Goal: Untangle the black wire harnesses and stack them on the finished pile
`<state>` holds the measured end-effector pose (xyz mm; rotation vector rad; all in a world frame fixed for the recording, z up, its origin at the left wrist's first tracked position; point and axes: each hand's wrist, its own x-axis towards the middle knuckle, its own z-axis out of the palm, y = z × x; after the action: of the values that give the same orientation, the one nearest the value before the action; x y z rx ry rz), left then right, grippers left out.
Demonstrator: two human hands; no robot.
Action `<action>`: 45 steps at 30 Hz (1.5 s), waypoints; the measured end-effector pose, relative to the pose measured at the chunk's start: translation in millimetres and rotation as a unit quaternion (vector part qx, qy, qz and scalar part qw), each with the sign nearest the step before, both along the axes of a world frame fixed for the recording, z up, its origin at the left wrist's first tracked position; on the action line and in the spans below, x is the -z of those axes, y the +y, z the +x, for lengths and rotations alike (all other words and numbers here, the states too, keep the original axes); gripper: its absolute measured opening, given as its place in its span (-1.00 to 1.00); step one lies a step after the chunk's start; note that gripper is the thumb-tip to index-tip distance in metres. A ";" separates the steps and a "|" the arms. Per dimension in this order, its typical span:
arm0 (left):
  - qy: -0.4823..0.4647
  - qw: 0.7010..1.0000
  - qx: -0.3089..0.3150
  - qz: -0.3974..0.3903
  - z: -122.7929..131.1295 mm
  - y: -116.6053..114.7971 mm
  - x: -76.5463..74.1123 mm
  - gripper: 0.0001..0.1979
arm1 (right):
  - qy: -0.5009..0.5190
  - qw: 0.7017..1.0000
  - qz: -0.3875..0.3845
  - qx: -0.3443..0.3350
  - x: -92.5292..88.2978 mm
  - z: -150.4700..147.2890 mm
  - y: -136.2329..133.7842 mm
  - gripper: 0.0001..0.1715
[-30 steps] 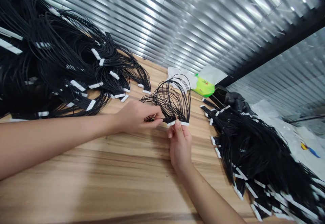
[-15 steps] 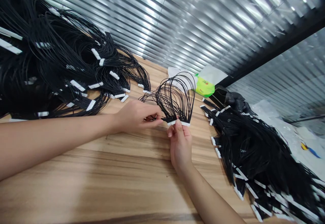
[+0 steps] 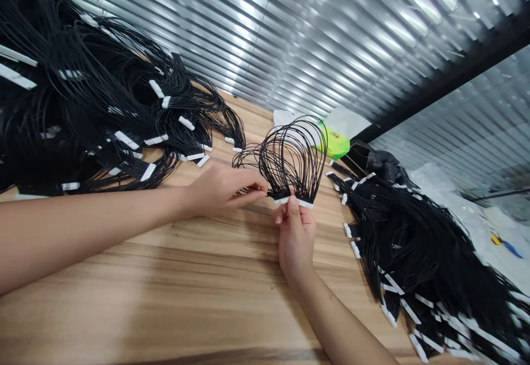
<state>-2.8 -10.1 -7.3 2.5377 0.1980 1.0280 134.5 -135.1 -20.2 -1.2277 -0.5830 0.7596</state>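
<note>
My right hand (image 3: 295, 238) pinches the white connector strip (image 3: 293, 201) of a black wire harness (image 3: 295, 158), whose thin wires arch upward in loops. My left hand (image 3: 221, 188) reaches in from the left with its fingers pinched on the wires at the left end of the same harness, just above the wooden table (image 3: 174, 287). Both hands meet near the table's middle.
A large heap of black harnesses with white connectors (image 3: 83, 105) covers the left back of the table. Another heap (image 3: 422, 254) runs along the right edge. A green packet (image 3: 333, 141) and white paper lie at the back by the corrugated metal wall (image 3: 331, 33).
The harness has been lifted and tilted slightly to the right, and its loops now spread wider and reach further towards the green packet. Both hands stay nearly in place.
</note>
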 end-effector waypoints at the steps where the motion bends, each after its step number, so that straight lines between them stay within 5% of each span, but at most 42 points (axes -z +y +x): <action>1: 0.004 1.000 -0.003 -0.007 -0.2 0.2 0.2 -0.84 | -0.007 1.000 -0.003 0.002 0.2 0.1 -0.2 -0.68; 12: -0.029 0.993 -0.088 0.068 -0.5 0.7 -3.6 -0.84 | -0.005 1.000 0.000 -0.006 0.7 -0.3 -1.3 -0.68; 30: -0.020 0.973 -0.092 0.210 -1.1 0.1 -8.6 -0.74 | -0.015 1.000 -0.009 0.005 -0.4 -2.6 -1.4 -0.67; 45: 0.083 0.993 -0.061 -0.049 3.1 -10.4 -13.1 -0.83 | -0.085 0.995 -0.044 0.003 -3.5 -5.2 -2.9 -0.60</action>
<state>0.3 -20.5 5.8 2.5475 0.4433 0.8268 129.3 -138.0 -16.7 -1.3851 -0.6902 0.6854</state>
